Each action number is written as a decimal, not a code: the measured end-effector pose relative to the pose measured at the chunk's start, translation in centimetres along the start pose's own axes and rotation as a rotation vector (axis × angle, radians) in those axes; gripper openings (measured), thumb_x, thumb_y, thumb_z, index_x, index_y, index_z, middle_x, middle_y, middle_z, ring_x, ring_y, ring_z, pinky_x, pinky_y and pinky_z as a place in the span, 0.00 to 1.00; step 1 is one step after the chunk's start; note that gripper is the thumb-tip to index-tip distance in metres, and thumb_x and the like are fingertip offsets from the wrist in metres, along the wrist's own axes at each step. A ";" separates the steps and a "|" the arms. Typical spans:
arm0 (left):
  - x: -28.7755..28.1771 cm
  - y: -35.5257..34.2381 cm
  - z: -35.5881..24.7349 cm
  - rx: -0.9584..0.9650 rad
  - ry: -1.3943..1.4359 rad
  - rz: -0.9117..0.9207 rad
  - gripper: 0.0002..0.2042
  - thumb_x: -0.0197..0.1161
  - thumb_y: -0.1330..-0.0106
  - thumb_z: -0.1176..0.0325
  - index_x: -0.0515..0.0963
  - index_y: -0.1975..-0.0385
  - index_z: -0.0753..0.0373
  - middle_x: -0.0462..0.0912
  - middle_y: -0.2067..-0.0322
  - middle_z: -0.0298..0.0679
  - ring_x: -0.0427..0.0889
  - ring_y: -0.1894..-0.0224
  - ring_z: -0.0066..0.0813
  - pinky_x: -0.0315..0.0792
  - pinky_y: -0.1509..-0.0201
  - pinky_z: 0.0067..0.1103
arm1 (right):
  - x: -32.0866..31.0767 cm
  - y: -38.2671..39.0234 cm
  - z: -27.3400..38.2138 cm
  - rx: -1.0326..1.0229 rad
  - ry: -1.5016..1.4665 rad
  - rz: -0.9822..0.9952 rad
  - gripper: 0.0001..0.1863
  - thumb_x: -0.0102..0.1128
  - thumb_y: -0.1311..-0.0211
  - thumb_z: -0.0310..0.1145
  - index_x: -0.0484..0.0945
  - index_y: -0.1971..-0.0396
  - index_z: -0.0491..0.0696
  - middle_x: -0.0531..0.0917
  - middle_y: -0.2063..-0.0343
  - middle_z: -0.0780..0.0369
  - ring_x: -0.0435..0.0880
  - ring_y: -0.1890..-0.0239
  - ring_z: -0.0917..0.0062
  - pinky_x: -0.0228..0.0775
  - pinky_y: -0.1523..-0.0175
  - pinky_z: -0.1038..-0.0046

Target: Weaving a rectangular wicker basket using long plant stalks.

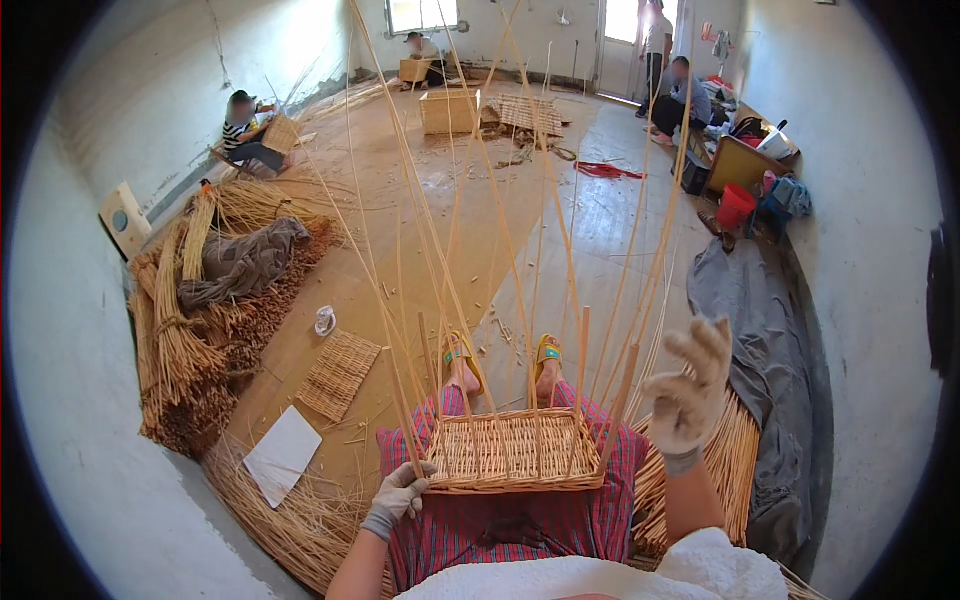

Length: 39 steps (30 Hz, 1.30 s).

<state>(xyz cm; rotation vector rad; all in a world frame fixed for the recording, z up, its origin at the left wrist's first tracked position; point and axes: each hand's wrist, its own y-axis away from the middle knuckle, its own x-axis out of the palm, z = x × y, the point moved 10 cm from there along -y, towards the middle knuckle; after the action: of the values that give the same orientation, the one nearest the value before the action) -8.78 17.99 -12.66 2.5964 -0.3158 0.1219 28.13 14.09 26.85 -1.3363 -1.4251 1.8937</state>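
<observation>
A half-woven rectangular wicker basket (500,450) rests on my lap, over red striped trousers. Short thick stakes rise at its corners, and several long thin willow rods (565,240) stand up from its sides. Wearing a pale work glove, my left hand (402,490) grips the basket's near left corner, fingers curled round the rim by the stake. My right hand (690,390), gloved too, is raised to the right of the basket, apart from it. Its fingers are spread and slightly bent, and I see nothing held in them.
Left lie willow bundles (185,340), a small woven panel (340,376) and a white board (283,455). Peeled rods (730,470) under grey cloth (745,310) lie right, with a red bucket (735,207) beyond. Several people sit or stand farther off, near a wooden box (449,112).
</observation>
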 end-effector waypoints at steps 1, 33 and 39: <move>0.0 0.0 0.1 -0.001 -0.001 -0.002 0.12 0.59 0.32 0.74 0.77 0.49 0.57 0.84 0.61 0.31 0.73 0.86 0.12 0.68 0.88 0.13 | 0.6 1.1 0.0 0.031 0.005 0.030 0.23 0.50 0.32 0.51 0.82 0.83 0.57 0.77 0.44 0.58 0.65 0.33 0.61 0.47 0.28 0.54; -0.6 -0.8 0.2 0.084 0.062 0.025 0.12 0.59 0.33 0.78 0.77 0.51 0.62 0.84 0.55 0.37 0.74 0.85 0.14 0.66 0.87 0.13 | -3.5 -0.8 -2.7 0.075 0.083 -0.218 0.17 0.50 0.33 0.42 0.78 0.83 0.56 0.83 0.76 0.69 0.74 0.39 0.69 0.31 0.25 0.49; -0.5 -0.7 0.0 0.072 0.087 0.019 0.13 0.59 0.34 0.79 0.77 0.51 0.61 0.84 0.58 0.36 0.74 0.85 0.13 0.65 0.87 0.12 | -3.4 1.0 -3.9 0.180 0.073 -0.232 0.08 0.51 0.53 0.28 0.78 0.83 0.58 0.83 0.79 0.71 0.75 0.39 0.69 0.31 0.26 0.45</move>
<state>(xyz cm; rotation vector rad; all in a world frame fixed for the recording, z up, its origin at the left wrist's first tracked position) -9.07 18.70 -13.05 2.6502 -0.3102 0.2574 33.22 13.02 27.37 -1.0939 -1.2800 1.7561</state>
